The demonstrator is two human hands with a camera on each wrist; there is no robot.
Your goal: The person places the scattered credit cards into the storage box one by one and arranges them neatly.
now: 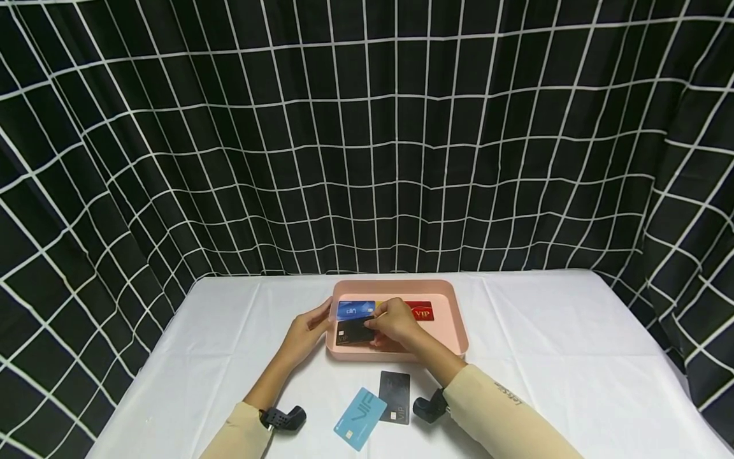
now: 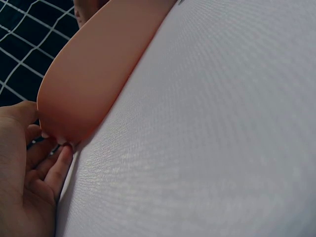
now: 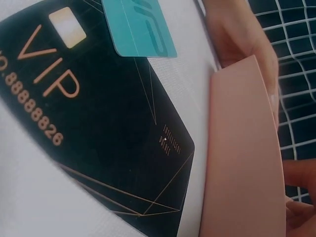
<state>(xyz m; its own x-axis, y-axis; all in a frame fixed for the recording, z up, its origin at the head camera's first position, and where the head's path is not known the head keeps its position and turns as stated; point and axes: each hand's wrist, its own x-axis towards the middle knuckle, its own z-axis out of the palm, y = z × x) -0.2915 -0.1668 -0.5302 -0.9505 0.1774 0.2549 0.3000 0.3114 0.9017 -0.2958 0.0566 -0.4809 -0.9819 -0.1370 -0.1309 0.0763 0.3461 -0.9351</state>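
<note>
- Head: the right hand (image 1: 397, 320), nearer, pinches a thin black rectangular plastic card (image 1: 351, 331) lying at its 9 o'clock, long axis near 9-to-3, inside a shallow pink plastic-looking tray (image 1: 447, 328)
- Left wrist: the left hand (image 2: 19, 180) grips the tray's end, thumb and fingers curled
- Right wrist: the tray's wall hides the held card

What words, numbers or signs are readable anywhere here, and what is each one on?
"VIP": black card on the table.
"88888826", its start cut off: same card, right wrist view.
"VIP": teal card overlapping it.
"VIP", upside down: blue card in the tray.
"VIP": red card in the tray.
"VIP": dark card in the right hand.
Too small or blurred: the cards' other print, the right sleeve lettering.
</note>
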